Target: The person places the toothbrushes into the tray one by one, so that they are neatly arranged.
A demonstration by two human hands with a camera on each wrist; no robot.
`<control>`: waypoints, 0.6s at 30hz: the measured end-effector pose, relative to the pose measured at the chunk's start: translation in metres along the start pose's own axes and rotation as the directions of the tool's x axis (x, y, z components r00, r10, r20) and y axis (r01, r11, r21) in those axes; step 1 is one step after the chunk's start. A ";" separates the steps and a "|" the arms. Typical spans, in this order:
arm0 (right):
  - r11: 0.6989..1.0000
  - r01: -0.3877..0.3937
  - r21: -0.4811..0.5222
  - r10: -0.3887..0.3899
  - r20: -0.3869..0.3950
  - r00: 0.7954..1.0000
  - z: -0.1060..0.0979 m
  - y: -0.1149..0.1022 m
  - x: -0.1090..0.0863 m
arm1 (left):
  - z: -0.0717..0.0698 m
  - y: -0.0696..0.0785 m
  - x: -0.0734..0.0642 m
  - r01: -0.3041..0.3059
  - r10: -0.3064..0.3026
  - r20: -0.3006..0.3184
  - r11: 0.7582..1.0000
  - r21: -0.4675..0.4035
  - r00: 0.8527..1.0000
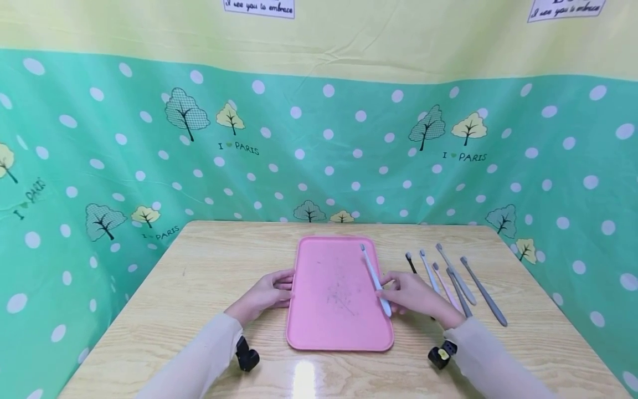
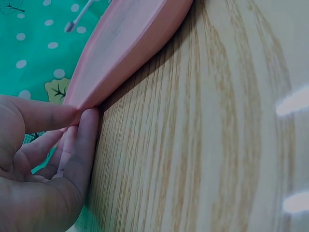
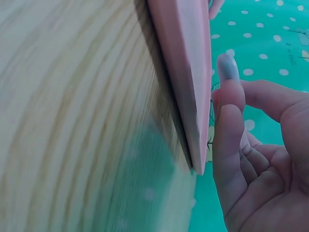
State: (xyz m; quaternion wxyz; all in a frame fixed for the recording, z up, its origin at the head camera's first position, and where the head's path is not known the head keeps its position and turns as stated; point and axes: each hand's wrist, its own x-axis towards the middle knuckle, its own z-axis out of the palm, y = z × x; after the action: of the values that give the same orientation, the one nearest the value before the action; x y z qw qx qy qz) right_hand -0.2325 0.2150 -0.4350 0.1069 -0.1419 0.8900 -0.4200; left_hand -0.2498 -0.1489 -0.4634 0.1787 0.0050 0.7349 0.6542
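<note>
A pink rectangular tray (image 1: 319,327) lies on the wooden table, with faint dark marks on its surface. My left hand (image 1: 266,291) pinches the tray's left edge, thumb and fingertips at the rim in the left wrist view. At the opposite side, my right hand (image 1: 413,291) pinches a pale blue toothbrush (image 1: 371,271) by its handle, over the tray's right edge. The brush head points to the far side. In the right wrist view the rounded handle end (image 3: 228,66) sticks out past the thumb and finger.
Right of the tray lie several more toothbrushes: a black one (image 1: 410,261), light blue ones, a pink one (image 1: 446,282) and dark grey ones (image 1: 485,293). My right forearm partly covers them. A green dotted cloth (image 1: 329,144) hangs behind the table (image 1: 214,249) and along its sides.
</note>
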 end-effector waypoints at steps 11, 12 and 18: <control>0.989 -0.029 0.144 0.017 0.081 0.997 0.008 -0.014 0.013 | 0.000 0.000 0.002 0.008 -0.008 -0.006 1.000 0.002 1.000; 0.987 -0.033 0.155 0.019 0.088 0.996 0.009 -0.016 0.014 | 0.000 0.000 0.002 0.007 -0.007 -0.005 1.000 0.001 1.000; 0.985 -0.019 0.174 -0.003 0.126 0.992 0.016 -0.030 0.023 | 0.000 0.000 0.000 0.006 -0.006 -0.001 1.000 -0.005 1.000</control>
State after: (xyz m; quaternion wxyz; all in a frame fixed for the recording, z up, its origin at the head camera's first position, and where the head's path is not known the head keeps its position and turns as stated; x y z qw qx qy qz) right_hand -0.2442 0.1778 -0.4236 0.1765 -0.1548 0.8418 -0.4861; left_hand -0.2501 -0.1492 -0.4639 0.1801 0.0020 0.7335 0.6554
